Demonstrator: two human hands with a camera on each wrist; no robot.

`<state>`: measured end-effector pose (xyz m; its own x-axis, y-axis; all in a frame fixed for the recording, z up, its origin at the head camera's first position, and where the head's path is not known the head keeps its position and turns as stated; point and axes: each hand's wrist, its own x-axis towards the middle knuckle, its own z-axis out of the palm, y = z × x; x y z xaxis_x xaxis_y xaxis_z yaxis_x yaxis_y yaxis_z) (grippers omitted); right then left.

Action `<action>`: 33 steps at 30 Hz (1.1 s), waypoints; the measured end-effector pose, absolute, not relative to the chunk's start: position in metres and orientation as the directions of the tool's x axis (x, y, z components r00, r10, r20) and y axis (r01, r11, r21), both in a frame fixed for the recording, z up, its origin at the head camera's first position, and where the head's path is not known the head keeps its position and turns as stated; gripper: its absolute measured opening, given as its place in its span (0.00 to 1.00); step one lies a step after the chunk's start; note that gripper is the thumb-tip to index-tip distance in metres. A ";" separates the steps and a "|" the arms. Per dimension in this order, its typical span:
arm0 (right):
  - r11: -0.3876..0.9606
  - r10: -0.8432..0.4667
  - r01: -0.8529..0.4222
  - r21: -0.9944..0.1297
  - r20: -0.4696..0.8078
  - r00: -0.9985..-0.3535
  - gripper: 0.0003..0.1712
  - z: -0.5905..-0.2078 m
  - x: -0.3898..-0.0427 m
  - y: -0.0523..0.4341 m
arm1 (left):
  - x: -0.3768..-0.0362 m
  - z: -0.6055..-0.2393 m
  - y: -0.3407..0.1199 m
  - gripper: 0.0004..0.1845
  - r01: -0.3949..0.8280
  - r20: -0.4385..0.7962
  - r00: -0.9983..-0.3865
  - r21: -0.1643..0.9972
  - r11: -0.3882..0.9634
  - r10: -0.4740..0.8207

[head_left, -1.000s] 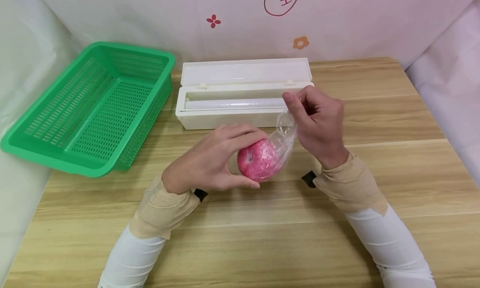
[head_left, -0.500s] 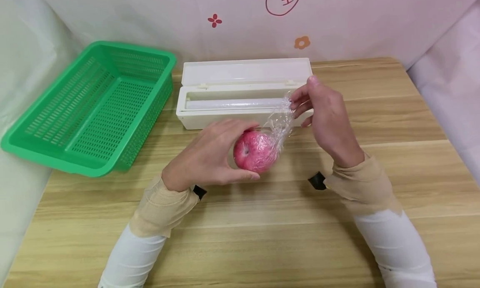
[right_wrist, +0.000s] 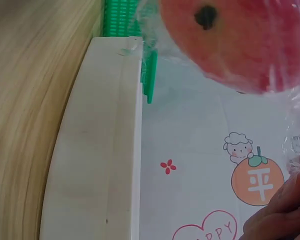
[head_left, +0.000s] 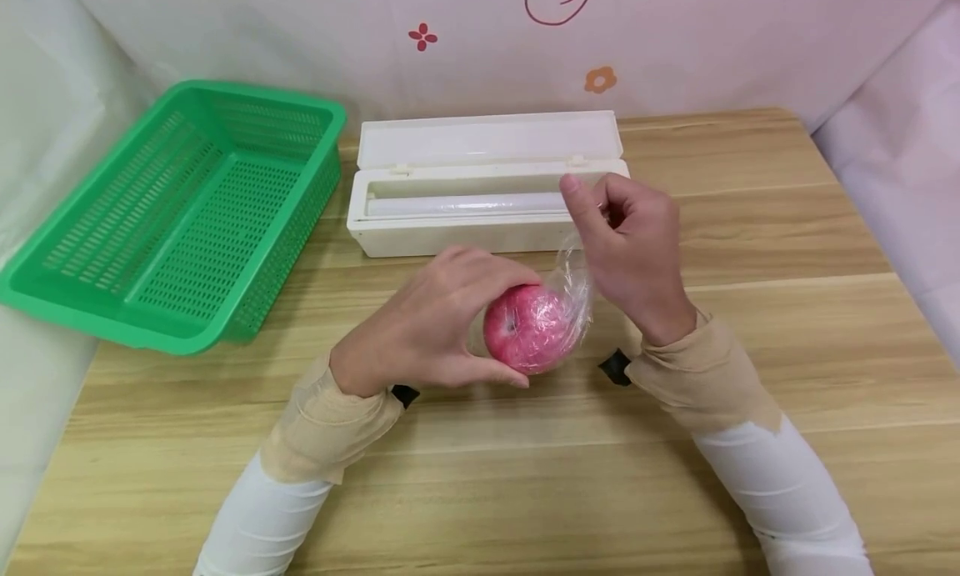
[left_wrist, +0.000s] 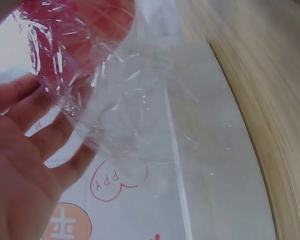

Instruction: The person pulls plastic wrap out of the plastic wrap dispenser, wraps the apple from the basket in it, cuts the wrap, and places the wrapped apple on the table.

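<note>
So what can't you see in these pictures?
- Head view: the left side of the apple, covered by the left hand.
- Head view: where the right hand pinches the cling film, hidden by its fingers.
- Left wrist view: the apple is cut off by the top edge.

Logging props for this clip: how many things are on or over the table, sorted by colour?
Green: 1, the mesh basket.
White: 1, the open cling film dispenser box.
Red: 1, the apple, held in the left hand.
Clear: 1, the cling film pinched by the right hand.
Total: 4.
</note>
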<state>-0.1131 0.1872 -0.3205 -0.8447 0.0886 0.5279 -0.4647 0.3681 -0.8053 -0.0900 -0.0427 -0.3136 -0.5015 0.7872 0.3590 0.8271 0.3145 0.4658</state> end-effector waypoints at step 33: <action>0.173 -0.171 -0.314 -0.933 0.286 -0.943 0.29 -0.314 -0.099 0.178 | -0.076 -0.309 -0.034 0.39 0.954 0.543 -0.287 0.236 0.184 0.789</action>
<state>-0.0991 0.1784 -0.3139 -0.9429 -0.1708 0.2860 -0.3144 0.1731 -0.9334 -0.0761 -0.0339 -0.3092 -0.2865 0.7892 0.5431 0.9542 0.1839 0.2361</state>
